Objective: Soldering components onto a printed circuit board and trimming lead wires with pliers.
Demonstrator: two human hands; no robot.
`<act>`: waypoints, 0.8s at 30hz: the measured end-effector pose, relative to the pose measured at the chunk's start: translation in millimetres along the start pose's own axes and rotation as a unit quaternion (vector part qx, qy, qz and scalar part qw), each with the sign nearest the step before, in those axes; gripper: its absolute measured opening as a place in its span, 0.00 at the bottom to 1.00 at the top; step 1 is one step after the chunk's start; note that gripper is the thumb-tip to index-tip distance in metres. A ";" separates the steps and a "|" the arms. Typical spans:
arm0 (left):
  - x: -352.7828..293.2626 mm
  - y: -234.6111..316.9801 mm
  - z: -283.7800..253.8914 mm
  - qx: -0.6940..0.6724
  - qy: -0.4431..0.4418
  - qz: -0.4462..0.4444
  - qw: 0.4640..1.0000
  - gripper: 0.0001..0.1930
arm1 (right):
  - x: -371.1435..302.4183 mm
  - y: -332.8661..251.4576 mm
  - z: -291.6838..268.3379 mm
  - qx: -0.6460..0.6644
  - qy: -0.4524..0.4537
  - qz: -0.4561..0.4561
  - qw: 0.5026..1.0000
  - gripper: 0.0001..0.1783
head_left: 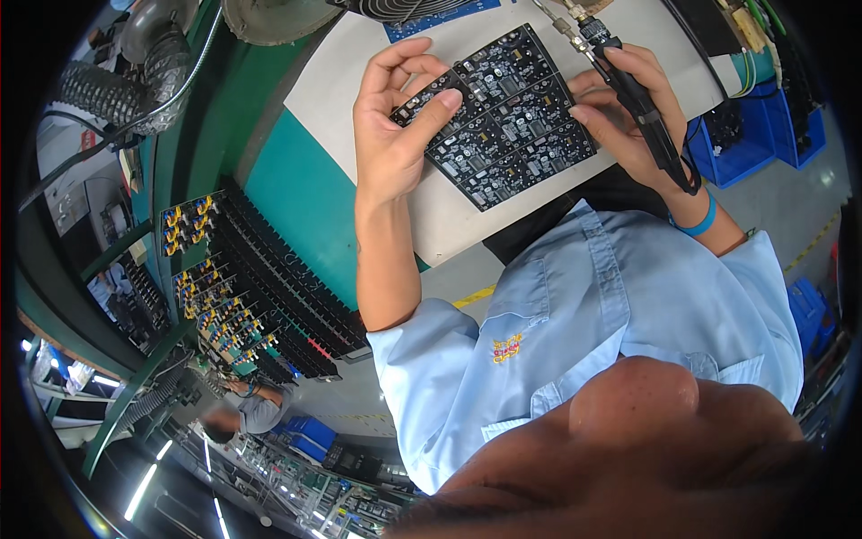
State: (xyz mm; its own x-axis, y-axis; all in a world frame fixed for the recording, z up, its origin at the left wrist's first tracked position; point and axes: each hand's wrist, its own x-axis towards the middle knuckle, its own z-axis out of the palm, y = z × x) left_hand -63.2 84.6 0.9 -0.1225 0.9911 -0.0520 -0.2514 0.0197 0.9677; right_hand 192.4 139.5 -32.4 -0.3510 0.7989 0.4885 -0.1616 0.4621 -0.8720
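Note:
A black panel of circuit boards (pixel 514 121), joined in a grid and covered with small parts, is held tilted above the white work surface. My left hand (pixel 395 135) grips its upper left edge, the thumb lying on the face and the fingers behind. A black soldering iron (pixel 639 106) lies across my right hand (pixel 621 142), its metal end pointing up and away from the panel. The right thumb and fingertips are also at the panel's right edge; whether they press on it I cannot tell.
Blue boards (pixel 440 20) lie at the far edge beside a round black grille (pixel 395 7). On the left, a black rack (pixel 278 260) holds several upright boards. Blue bins (pixel 741 148) stand at the right. Further back at lower left is another person (pixel 260 413).

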 end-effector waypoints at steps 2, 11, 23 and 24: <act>-0.7 -1.1 1.3 -0.015 0.003 0.020 1.000 0.29 | 4.9 -4.0 -2.7 -0.023 0.005 -0.027 0.999 0.31; -2.3 -3.3 6.4 -0.009 0.013 0.028 0.999 0.32 | -6.2 -23.4 -47.7 -0.116 -0.089 -0.135 0.980 0.24; -7.1 -1.9 13.9 -0.009 0.017 0.028 0.999 0.32 | -13.5 -25.9 -55.6 -0.133 -0.119 -0.132 0.975 0.22; -7.2 -1.8 14.2 -0.009 0.016 0.028 0.999 0.32 | -13.2 -26.6 -55.7 -0.134 -0.119 -0.132 0.975 0.22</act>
State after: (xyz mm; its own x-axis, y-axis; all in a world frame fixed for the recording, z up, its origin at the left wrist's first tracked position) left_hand -48.3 79.4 3.0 -0.1678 0.9858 -0.0059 -0.2606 -0.0386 0.9647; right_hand 252.7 138.1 -13.8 -0.5386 0.5409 0.6461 -0.0403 0.7494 -0.6609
